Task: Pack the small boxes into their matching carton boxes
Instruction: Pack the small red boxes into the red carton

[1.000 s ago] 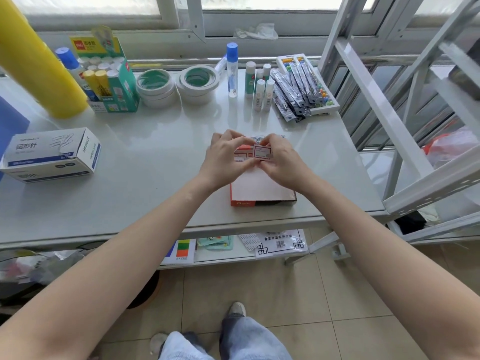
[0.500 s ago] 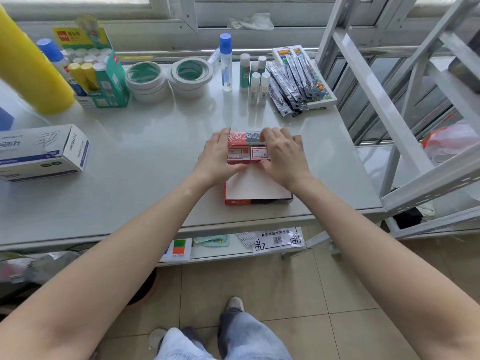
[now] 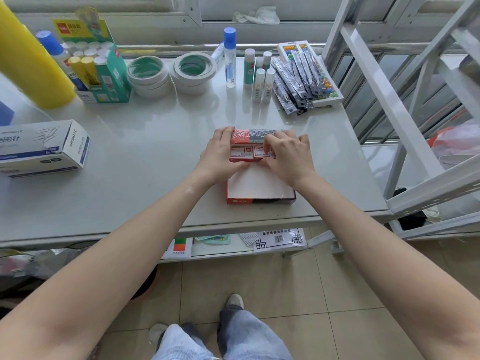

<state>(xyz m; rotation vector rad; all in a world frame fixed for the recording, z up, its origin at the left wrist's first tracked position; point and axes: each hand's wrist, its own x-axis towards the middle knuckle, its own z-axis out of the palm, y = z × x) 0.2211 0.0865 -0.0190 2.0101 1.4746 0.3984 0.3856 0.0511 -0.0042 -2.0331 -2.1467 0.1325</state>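
An open orange carton box (image 3: 259, 189) with a white lid flap lies near the table's front edge. Small red-and-white boxes (image 3: 241, 152) sit side by side in its far end. My left hand (image 3: 220, 154) rests against the left side of the row, fingers flat on the carton's far wall. My right hand (image 3: 285, 154) presses its fingertips down on the right small box. The boxes under my right fingers are partly hidden.
A white paper-clip carton (image 3: 44, 146) lies at the left. Behind stand a yellow roll (image 3: 28, 55), a green glue-stick display box (image 3: 104, 68), tape rolls (image 3: 171, 71), glue bottles (image 3: 255, 71) and packets on a tray (image 3: 306, 76). A white metal frame (image 3: 405, 105) is at the right.
One second ago both hands held a small box above the carton. They lowered it into the far end and now press on the row inside.
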